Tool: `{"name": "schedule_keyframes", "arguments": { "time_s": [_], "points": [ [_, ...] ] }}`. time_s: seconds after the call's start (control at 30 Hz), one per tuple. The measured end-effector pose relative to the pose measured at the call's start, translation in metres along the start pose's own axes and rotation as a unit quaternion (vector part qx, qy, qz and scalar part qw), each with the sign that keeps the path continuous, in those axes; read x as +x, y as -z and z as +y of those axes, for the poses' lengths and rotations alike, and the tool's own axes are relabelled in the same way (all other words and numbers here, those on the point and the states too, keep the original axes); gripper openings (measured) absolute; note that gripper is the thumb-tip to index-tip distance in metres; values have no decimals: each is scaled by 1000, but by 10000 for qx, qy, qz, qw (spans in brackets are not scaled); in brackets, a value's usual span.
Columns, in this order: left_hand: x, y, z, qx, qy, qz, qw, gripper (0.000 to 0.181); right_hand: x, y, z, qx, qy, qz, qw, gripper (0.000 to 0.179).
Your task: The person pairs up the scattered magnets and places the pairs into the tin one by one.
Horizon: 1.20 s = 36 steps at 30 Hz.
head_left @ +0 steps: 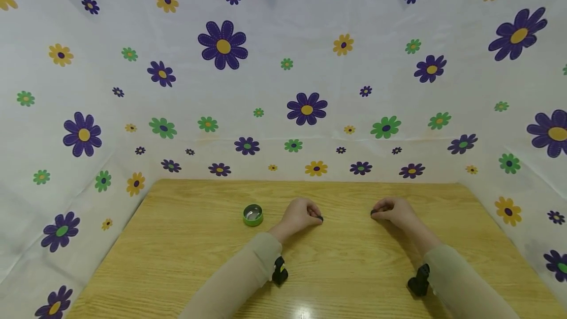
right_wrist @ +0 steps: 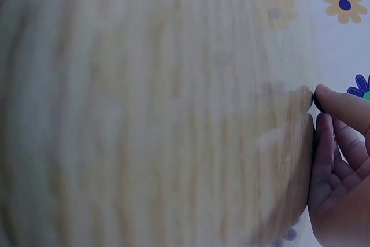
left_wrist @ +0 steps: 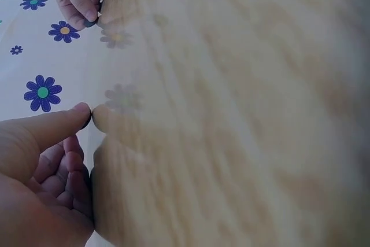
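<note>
Low over the wooden tabletop (head_left: 345,260), my left hand (head_left: 301,215) pinches a small dark piece (head_left: 320,219) between thumb and fingers. Across from it, my right hand (head_left: 396,213) pinches a second small dark piece (head_left: 373,212) in the same way. A gap of bare wood lies between the two. Thumb and fingertips cover most of each piece, so its kind cannot be told. In the left wrist view the dark piece (left_wrist: 88,121) sits at the thumb tip, right at the wood. The right wrist view has the other piece (right_wrist: 317,102) under the thumb.
Left of my left hand stands a small round green tin (head_left: 253,215) with a shiny metal inside. A white flower-print cloth (head_left: 266,82) rises behind the table and along both sides. Dark wrist cameras (head_left: 280,271) are strapped at both sleeves.
</note>
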<state>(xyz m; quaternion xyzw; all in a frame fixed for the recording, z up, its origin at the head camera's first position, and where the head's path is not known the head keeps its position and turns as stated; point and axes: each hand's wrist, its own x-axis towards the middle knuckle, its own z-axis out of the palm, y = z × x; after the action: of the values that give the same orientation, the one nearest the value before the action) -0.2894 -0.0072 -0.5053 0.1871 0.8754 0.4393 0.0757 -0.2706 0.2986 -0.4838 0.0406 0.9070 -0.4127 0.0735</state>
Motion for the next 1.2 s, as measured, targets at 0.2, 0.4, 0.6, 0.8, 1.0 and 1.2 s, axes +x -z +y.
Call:
{"name": "schedule_keyframes", "arguments": {
  "time_s": [0.2, 0.4, 0.6, 0.8, 1.0, 1.2],
  "points": [
    [1, -1, -4, -43, -64, -104, 9999, 9, -1, -1, 2, 42, 9, 40, 10000, 19],
    [-1, 2, -4, -98, -75, -163, 9998, 10, -1, 0, 0, 76, 17, 29, 10000, 18],
    [-1, 2, -4, -135, -58, -150, 9998, 11, -1, 1, 0, 59, 61, 24, 10000, 22],
    [1, 2, -5, -242, -52, -34, 9997, 7, -1, 5, 1, -108, 249, -94, 9996, 28],
    [1, 4, -7, -295, 19, 148, 9995, 5, -2, 7, -1, -211, 359, -100, 9991, 29],
    [1, 3, -7, -521, 108, 362, 9979, 7, -2, 6, -3, -215, 273, -78, 9994, 31]
  ]
}}
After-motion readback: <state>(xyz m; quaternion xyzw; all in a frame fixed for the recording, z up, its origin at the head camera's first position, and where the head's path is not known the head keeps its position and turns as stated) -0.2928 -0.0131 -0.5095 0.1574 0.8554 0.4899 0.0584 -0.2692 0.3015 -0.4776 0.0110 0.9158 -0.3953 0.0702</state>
